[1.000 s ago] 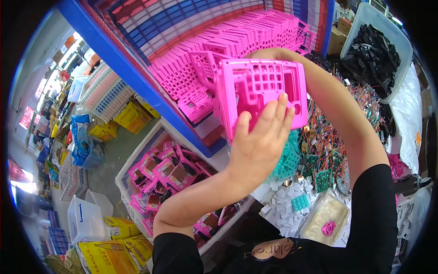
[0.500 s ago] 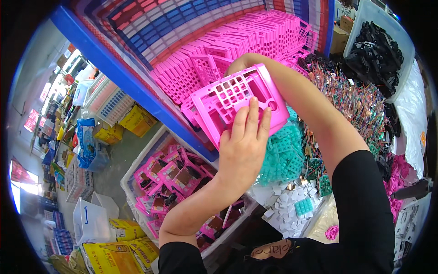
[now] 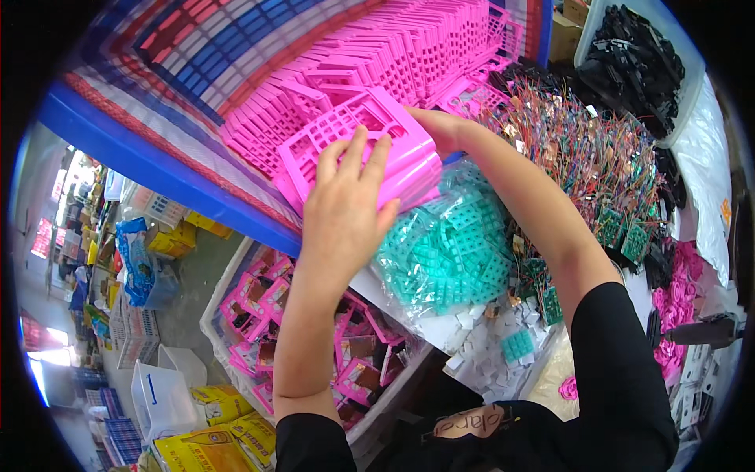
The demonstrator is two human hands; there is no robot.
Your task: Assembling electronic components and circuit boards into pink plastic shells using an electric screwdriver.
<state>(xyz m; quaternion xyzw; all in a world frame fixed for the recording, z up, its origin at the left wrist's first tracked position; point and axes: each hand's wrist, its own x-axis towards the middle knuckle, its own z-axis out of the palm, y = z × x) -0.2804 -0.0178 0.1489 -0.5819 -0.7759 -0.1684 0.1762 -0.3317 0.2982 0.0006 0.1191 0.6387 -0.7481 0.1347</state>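
Note:
A small stack of pink plastic casings (image 3: pixel 405 157), with square grid holes and a round cutout, is tilted at the near edge of the blue-rimmed bin. My left hand (image 3: pixel 342 208) grips it, with long fingers spread over the top face and the thumb by its near edge. My right hand (image 3: pixel 438 130) reaches round the far side of the stack; its fingers are hidden behind it. Behind are rows of similar pink casings (image 3: pixel 377 59) packed upright in the bin. Close to the stack's near side lies a clear bag of turquoise keypads (image 3: pixel 452 256).
A pile of wired circuit boards (image 3: pixel 582 149) spreads at the right, beyond it a clear tub of black parts (image 3: pixel 637 71). White square pieces (image 3: pixel 480 346) lie on the table. A lined crate (image 3: pixel 216 330) of pink assemblies stands below left. The bin's blue rim (image 3: pixel 173 177) crosses the left.
The view has shifted. My hands and the casings have come nearer and to the left, and more of the turquoise bag shows. The stack has turned, showing its rounded side.

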